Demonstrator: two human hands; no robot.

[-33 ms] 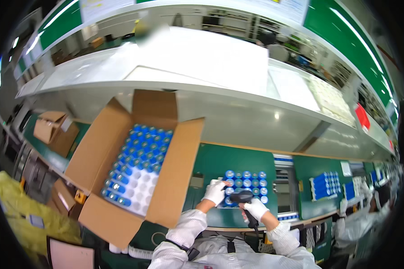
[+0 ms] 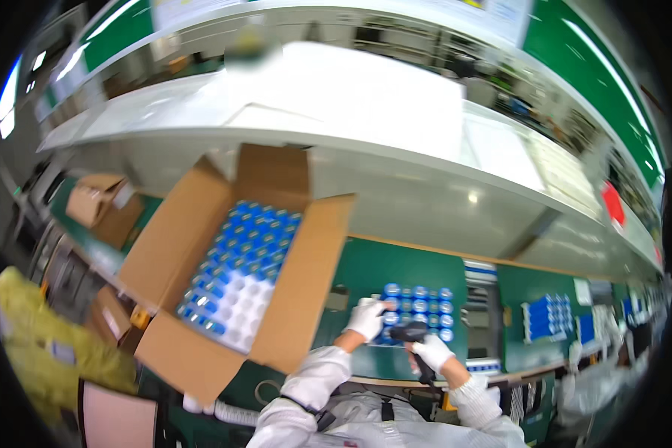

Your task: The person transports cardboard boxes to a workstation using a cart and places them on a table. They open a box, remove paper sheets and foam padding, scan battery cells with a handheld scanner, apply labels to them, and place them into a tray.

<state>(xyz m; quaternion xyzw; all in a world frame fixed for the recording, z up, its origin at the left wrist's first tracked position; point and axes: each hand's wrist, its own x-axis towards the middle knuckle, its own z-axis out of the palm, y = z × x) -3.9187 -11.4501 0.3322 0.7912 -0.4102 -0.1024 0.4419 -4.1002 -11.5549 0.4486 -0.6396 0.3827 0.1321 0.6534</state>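
Observation:
My right hand (image 2: 431, 351), in a white glove with bare fingertips, is closed around the handle of a black handheld scanner (image 2: 409, 331). Its head sits over the near side of a block of upright blue cylindrical cells (image 2: 420, 306), hiding some of them. At the block's left edge is my left hand (image 2: 366, 319), also gloved, its fingers extended toward the cells and touching the corner cell or lying right beside it. Left of my hands, an open cardboard box (image 2: 300, 299) holds rows of blue cells (image 2: 257, 235) and a white holder with bare round pockets (image 2: 243, 306).
A green mat (image 2: 366, 261) covers the bench beneath a white shelf (image 2: 351, 93). To the right are a rail track (image 2: 479, 313) and another blue cell block (image 2: 547, 319). A smaller carton (image 2: 104, 209) stands far left; yellow cloth (image 2: 45, 351) hangs nearer.
The whole view has shifted slightly, with the scene sliding a little to the right. Both hands and the scanner keep their places over the cell block.

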